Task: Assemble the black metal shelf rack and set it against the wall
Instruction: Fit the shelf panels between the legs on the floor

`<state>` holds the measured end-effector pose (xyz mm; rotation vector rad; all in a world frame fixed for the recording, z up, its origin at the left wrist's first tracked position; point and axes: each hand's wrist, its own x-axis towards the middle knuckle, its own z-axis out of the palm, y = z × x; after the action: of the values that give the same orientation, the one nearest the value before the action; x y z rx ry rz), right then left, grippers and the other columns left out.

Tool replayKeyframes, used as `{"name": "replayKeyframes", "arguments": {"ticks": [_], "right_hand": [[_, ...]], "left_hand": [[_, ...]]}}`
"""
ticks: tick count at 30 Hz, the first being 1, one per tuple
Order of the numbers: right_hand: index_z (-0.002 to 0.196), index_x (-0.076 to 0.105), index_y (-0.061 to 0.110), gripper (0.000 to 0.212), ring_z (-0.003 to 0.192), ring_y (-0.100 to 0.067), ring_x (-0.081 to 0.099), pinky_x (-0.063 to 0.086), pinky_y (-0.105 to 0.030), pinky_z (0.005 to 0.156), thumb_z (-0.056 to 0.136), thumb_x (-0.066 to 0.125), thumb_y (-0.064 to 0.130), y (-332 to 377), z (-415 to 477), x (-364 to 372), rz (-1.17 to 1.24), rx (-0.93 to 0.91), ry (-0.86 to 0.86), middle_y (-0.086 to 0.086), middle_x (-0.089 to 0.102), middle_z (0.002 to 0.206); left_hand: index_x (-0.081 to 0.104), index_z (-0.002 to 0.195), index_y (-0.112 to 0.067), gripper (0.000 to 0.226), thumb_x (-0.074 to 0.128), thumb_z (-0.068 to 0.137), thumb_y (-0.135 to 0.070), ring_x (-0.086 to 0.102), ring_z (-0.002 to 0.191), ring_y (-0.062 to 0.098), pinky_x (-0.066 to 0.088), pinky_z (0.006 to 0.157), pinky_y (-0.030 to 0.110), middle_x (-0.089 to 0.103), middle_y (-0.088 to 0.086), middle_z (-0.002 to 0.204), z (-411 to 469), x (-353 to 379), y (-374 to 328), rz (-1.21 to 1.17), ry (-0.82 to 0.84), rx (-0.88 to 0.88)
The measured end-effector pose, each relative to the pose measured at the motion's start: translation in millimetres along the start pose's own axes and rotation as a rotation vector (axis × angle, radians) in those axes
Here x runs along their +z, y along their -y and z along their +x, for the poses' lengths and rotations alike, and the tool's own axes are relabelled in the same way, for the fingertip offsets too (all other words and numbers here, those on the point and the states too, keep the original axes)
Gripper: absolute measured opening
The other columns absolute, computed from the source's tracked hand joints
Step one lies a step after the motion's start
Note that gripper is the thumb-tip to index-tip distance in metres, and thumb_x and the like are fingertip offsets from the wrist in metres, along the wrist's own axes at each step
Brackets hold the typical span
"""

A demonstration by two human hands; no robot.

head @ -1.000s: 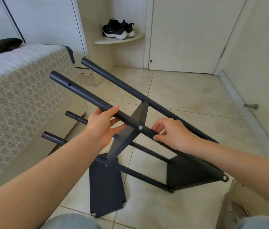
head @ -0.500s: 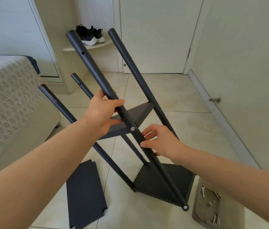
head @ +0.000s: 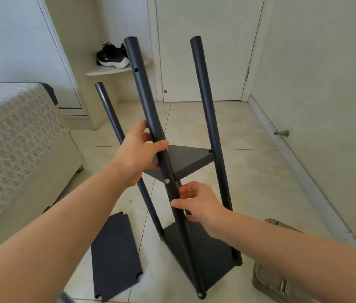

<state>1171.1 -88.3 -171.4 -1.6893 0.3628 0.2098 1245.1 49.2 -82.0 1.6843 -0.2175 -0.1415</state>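
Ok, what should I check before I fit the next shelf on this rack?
1. The rack stands on the floor: ok.
2. The left hand grips the near pole: ok.
3. The right hand holds that pole below the screw: ok.
4. The middle shelf is screwed at that corner: ok; other corners: cannot tell.
5. The loose shelf panel lies flat beside the rack: ok.
6. Enough spare screws in the tray: cannot tell.
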Motion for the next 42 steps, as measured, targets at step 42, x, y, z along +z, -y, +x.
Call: {"name": "replayKeyframes", "arguments": {"ticks": [42], "right_hand": [[0.119,0.048,0.03,0.038,0.095,-0.014,0.063,0.058,-0.024,0.07,0.089,0.07,0.02,36,-22,-74,-0.558,-0.274,-0.007,0.011,0.057,0.107]], "left_hand": [[0.049,0.117,-0.029,0.05,0.073,0.087,0.001,0.068,0.084,-0.009,0.05,0.063,0.003,0.068,-0.017,0.099,-54,-55,41,0.505,-0.025,0.108]]}}
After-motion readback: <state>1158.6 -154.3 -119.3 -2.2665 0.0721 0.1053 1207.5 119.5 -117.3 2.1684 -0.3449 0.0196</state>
